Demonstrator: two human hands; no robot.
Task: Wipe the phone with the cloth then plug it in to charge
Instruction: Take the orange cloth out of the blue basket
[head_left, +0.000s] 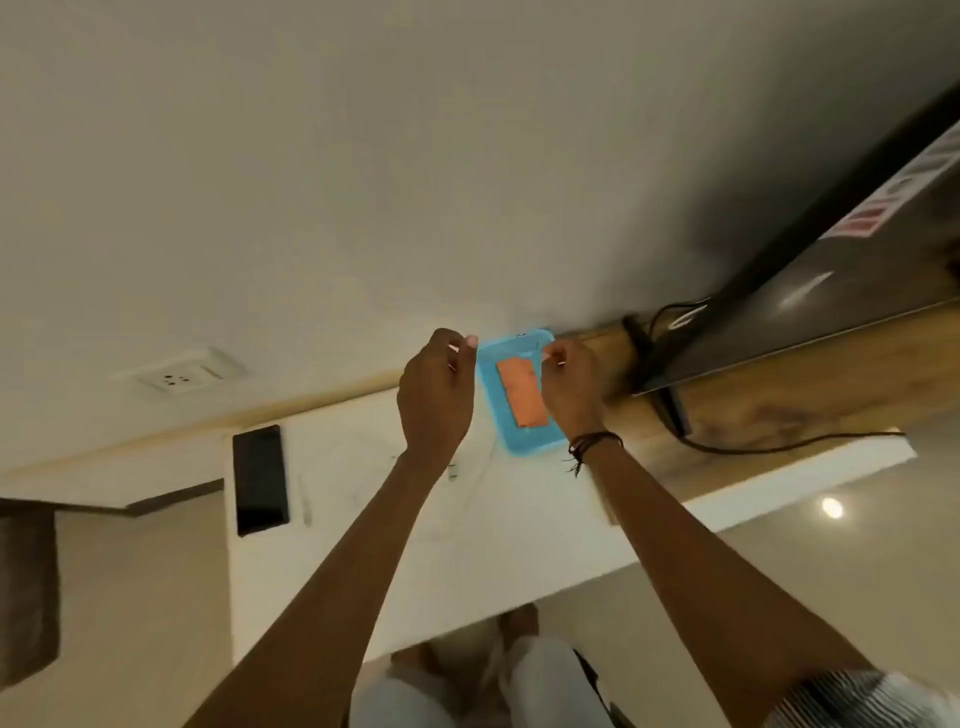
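A black phone (260, 478) lies flat on the white table (519, 545), to the left of my arms. An orange cloth (522, 392) lies folded inside a blue tray (511, 434) at the table's far edge. My left hand (436, 395) hovers at the tray's left side with fingers curled and thumb against forefinger. My right hand (569, 384) is over the tray's right rim, fingers pinched too. Blur hides whether either hand grips the tray or anything else. A thin white cable (470, 486) lies faintly on the table below the tray.
A white wall socket (176, 376) sits on the wall, left of the tray and above the phone. A dark screen (800, 312) stands on a wooden ledge (779, 405) at right, with black cables (779, 447) trailing from it. My legs show below the table's near edge.
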